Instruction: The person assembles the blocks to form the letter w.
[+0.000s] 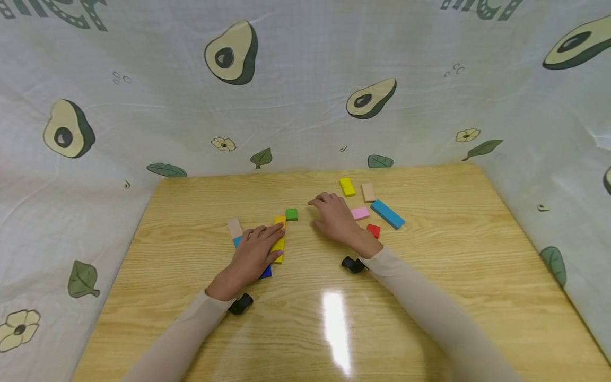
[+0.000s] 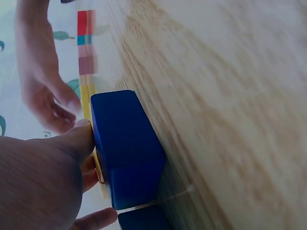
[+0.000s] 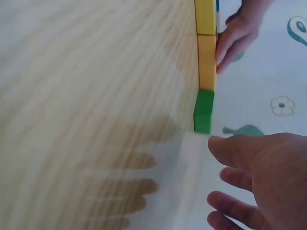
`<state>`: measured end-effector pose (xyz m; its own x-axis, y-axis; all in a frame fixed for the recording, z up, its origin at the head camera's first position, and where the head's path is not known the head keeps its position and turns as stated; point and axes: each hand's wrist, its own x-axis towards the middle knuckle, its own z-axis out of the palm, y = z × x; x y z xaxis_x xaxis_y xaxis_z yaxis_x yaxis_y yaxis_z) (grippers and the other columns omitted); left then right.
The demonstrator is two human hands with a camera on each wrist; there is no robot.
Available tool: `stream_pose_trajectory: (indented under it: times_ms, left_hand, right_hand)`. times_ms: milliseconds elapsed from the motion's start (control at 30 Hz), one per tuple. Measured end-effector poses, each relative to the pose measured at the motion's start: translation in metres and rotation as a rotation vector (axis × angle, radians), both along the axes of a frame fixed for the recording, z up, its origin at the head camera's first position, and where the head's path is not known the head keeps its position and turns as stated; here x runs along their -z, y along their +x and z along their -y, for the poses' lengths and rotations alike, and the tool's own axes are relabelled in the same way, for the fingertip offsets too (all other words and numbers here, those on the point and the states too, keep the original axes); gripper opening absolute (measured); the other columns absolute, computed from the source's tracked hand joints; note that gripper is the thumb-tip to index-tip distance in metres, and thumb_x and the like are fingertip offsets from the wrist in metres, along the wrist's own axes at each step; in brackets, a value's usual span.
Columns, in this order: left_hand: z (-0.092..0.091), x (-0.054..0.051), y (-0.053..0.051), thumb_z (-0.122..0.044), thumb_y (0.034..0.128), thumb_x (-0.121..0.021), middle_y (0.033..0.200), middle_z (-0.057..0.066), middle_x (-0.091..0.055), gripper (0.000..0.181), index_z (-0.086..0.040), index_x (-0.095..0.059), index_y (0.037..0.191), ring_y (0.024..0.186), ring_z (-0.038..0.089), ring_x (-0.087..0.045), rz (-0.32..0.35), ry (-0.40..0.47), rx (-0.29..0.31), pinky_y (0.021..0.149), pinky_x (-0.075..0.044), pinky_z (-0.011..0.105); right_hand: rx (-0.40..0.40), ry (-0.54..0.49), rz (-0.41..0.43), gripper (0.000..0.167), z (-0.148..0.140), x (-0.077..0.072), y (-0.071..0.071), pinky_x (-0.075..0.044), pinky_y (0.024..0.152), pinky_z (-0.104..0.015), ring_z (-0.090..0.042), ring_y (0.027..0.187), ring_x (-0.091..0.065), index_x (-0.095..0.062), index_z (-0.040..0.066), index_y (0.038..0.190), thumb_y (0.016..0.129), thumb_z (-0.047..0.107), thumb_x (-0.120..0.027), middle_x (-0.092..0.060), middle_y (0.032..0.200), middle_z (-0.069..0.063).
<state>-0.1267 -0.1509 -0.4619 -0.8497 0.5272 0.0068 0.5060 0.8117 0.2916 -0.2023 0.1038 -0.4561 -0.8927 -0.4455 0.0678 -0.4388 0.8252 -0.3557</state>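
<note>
My left hand (image 1: 258, 249) lies over a group of wooden blocks, its fingers stretched across an orange block (image 1: 280, 219) and a yellow block (image 1: 279, 252). Partly covered by it are a dark blue block (image 1: 265, 272) and a light blue block (image 1: 237, 241); a beige block (image 1: 235, 228) shows beyond. At the far end of the orange block sits a small green block (image 3: 204, 112). My right hand (image 1: 334, 217) hovers to the right of the green block, fingers apart and holding nothing. In the right wrist view its thumb is near the green block.
Right of my right hand lie loose blocks: yellow (image 1: 347, 187), beige (image 1: 368, 192), pink (image 1: 360, 213), long blue (image 1: 387, 214) and red (image 1: 374, 230). A patterned cloth (image 1: 305, 95) hangs behind and beside the wooden table (image 1: 429, 254). Black wrist cameras are strapped on both wrists.
</note>
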Motion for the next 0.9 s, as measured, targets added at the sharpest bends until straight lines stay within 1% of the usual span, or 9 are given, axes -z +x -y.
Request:
stream_pose_trajectory:
  times_ms: [100,200,333,433,533,633,767,900]
  left_hand:
    - [0.001,0.000,0.000,-0.025,0.1068,-0.066,0.165,0.012,-0.045,0.051,-0.005,-0.057,0.152,0.142,0.038,-0.047,-0.006,0.009,0.003,0.114,-0.034,0.062]
    - [0.001,0.000,0.001,-0.024,0.1063,-0.066,0.164,0.013,-0.046,0.050,-0.003,-0.057,0.152,0.141,0.039,-0.048,-0.019,0.016,0.008,0.113,-0.035,0.063]
    - [0.001,0.001,0.001,-0.024,0.1064,-0.066,0.164,0.013,-0.045,0.051,-0.003,-0.056,0.152,0.142,0.039,-0.047,-0.014,0.019,0.009,0.114,-0.034,0.063]
    - [0.001,0.001,0.001,-0.024,0.1065,-0.066,0.165,0.013,-0.045,0.052,-0.003,-0.056,0.153,0.142,0.039,-0.047,-0.011,0.017,0.008,0.114,-0.034,0.063]
    - [0.001,0.001,0.001,-0.024,0.1067,-0.066,0.165,0.013,-0.045,0.052,-0.003,-0.055,0.153,0.143,0.039,-0.047,-0.005,0.017,0.005,0.114,-0.034,0.063]
    - [0.001,0.001,0.001,-0.024,0.1067,-0.066,0.165,0.013,-0.044,0.053,-0.003,-0.055,0.154,0.143,0.039,-0.046,0.002,0.016,0.002,0.115,-0.033,0.064]
    - [0.001,0.001,0.001,-0.024,0.1068,-0.066,0.165,0.013,-0.044,0.053,-0.003,-0.055,0.154,0.143,0.039,-0.046,0.000,0.021,0.003,0.115,-0.033,0.064]
    - [0.000,0.002,0.001,-0.024,0.1068,-0.065,0.165,0.013,-0.045,0.052,-0.003,-0.055,0.153,0.142,0.039,-0.047,-0.007,0.027,0.006,0.115,-0.033,0.063]
  right_hand:
    - [0.026,-0.024,-0.007,0.047,-0.016,-0.001,0.006,-0.043,0.109,-0.053,-0.039,0.127,-0.054,-0.065,0.002,0.142,0.099,0.018,-0.076,-0.060,0.140,-0.018]
    - [0.042,-0.046,-0.037,0.048,-0.031,-0.002,0.012,-0.043,0.107,-0.057,-0.042,0.127,-0.054,-0.066,0.001,0.140,0.097,0.017,-0.078,-0.060,0.138,-0.020]
    - [0.068,-0.068,-0.080,0.048,-0.049,-0.004,0.019,-0.043,0.106,-0.059,-0.044,0.126,-0.055,-0.067,0.000,0.138,0.095,0.016,-0.081,-0.061,0.137,-0.021]
    - [0.096,-0.076,-0.098,0.048,-0.061,-0.004,0.023,-0.044,0.103,-0.059,-0.045,0.125,-0.055,-0.067,-0.001,0.137,0.094,0.016,-0.081,-0.062,0.137,-0.022]
    - [0.126,-0.084,-0.100,0.047,-0.071,-0.004,0.025,-0.044,0.104,-0.060,-0.047,0.124,-0.056,-0.067,-0.002,0.136,0.094,0.015,-0.081,-0.061,0.136,-0.024]
    - [0.162,-0.080,-0.083,0.047,-0.077,-0.002,0.028,-0.042,0.107,-0.062,-0.048,0.124,-0.055,-0.066,-0.004,0.137,0.096,0.014,-0.079,-0.060,0.135,-0.025]
    - [0.207,-0.068,-0.061,0.048,-0.084,0.001,0.032,-0.040,0.106,-0.065,-0.049,0.125,-0.053,-0.064,-0.004,0.139,0.097,0.016,-0.078,-0.058,0.135,-0.026]
    - [0.238,-0.071,-0.068,0.050,-0.089,0.004,0.036,-0.037,0.107,-0.066,-0.049,0.126,-0.052,-0.063,-0.005,0.140,0.098,0.019,-0.077,-0.057,0.136,-0.028]
